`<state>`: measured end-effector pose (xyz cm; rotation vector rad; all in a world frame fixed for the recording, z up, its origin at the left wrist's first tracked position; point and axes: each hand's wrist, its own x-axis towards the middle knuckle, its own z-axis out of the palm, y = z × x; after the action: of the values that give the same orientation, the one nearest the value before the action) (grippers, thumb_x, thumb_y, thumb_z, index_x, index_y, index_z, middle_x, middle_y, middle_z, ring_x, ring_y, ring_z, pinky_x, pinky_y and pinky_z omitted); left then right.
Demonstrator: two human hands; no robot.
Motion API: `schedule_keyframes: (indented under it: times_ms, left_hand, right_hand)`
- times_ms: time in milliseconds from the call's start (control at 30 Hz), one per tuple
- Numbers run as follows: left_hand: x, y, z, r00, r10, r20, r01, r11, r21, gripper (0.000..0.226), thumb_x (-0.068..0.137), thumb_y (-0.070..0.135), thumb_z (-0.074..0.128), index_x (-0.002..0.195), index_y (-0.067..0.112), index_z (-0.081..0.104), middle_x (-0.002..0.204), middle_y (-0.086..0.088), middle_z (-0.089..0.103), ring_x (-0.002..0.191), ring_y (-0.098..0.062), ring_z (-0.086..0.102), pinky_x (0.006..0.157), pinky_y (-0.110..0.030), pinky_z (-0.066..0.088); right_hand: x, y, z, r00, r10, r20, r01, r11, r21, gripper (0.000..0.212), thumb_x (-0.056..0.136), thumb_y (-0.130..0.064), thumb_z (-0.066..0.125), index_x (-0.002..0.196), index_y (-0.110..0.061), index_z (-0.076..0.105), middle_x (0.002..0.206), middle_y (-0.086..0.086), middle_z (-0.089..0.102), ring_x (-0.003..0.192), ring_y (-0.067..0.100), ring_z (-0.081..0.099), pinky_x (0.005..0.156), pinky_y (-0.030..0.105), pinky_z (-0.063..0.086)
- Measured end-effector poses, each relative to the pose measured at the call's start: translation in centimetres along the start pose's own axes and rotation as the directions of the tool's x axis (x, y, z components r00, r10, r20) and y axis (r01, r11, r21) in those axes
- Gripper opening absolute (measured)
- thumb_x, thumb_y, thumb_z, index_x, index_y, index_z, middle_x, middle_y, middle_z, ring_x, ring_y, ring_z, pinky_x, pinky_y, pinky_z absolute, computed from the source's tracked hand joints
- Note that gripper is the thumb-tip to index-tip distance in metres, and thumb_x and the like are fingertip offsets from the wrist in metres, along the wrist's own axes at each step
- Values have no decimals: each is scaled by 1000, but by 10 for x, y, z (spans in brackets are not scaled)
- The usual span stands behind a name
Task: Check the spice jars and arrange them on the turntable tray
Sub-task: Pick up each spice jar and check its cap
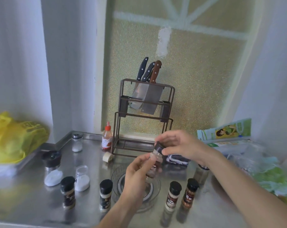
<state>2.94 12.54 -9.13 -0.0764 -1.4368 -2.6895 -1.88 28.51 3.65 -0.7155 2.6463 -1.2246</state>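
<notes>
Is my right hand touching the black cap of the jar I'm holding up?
Touching. The head view shows the right hand with its fingers wrapped on the black cap of the spice jar, while the left hand grips the body.

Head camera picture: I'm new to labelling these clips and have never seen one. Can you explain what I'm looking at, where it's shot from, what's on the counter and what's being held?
There is no machine here. A person wears a wide-angle camera on the head, so you look forward and down at their own two bare hands over a steel counter.

The left hand grips the body of a spice jar, tilted, above a clear round turntable tray. The right hand pinches the jar's black cap.

Four more dark-capped jars stand in front, two on each side of the tray. To the left are three jars of white powder. Behind stand a knife rack and a red-capped sauce bottle. A yellow bag lies far left, packets far right.
</notes>
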Motion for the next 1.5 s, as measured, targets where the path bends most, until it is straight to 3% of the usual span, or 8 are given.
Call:
schedule_keyframes:
  times_ms: [167,333,433,600,667,767,933,1500]
  left_hand:
    - [-12,12,-3,979,-160,124,176,976,-127,42,96,34,63,116,-1,75,101,-26,72,55,-15,48,47,-20,40]
    - [-23,15,-14,983,-146,111,162,976,-147,42,93,29,69,115,-7,72,99,-22,73,59,-15,53,61,-25,45]
    - [-25,19,-17,986,-140,94,154,975,-161,45,86,26,76,109,-12,69,86,-13,70,61,-15,57,58,-22,52]
    - [-29,25,-23,987,-142,81,152,978,-142,51,85,29,80,111,-12,68,90,-13,69,64,-18,56,65,-24,52]
    - [-30,24,-26,987,-142,70,151,977,-149,53,84,29,81,113,-13,66,93,-15,68,65,-18,56,67,-25,52]
    - [-31,24,-27,987,-149,66,158,975,-158,47,83,28,81,108,-11,70,88,-13,69,63,-17,57,64,-24,53]
    - [-36,25,-26,985,-156,73,165,976,-143,29,86,26,79,101,1,76,82,-9,71,63,-16,58,63,-22,52]
    - [-34,10,-16,995,-86,46,92,982,-165,40,84,22,78,111,-6,73,93,-13,73,72,-15,64,69,-26,53]
  right_hand:
    - [-9,-22,-4,990,-10,138,32,987,-160,46,80,6,79,109,-29,73,117,-10,75,108,7,72,103,45,55]
    - [-11,-32,13,986,49,160,2,953,-304,21,90,-28,77,109,-25,68,102,-3,78,88,13,78,88,35,62]
    - [-11,-41,19,989,78,128,-24,925,-379,34,88,-48,73,112,-24,66,89,-3,79,76,13,78,76,32,64]
    - [-10,-50,19,980,92,179,-20,929,-369,26,92,-39,73,111,-21,70,97,0,78,83,19,78,79,34,64]
    - [-11,-53,19,977,119,175,-35,905,-423,39,89,-52,71,118,-26,68,105,-4,76,86,15,77,85,37,63]
    - [-12,-55,16,966,105,237,-21,943,-333,61,87,-29,81,139,-39,50,119,-4,70,95,15,76,93,39,60]
    - [-10,-52,22,972,137,189,-43,901,-431,41,92,-51,67,127,-31,61,108,-3,75,89,15,77,88,39,63]
    - [-11,-41,18,983,54,175,-4,962,-273,19,83,-24,85,100,-23,77,92,-1,80,86,17,78,77,25,60]
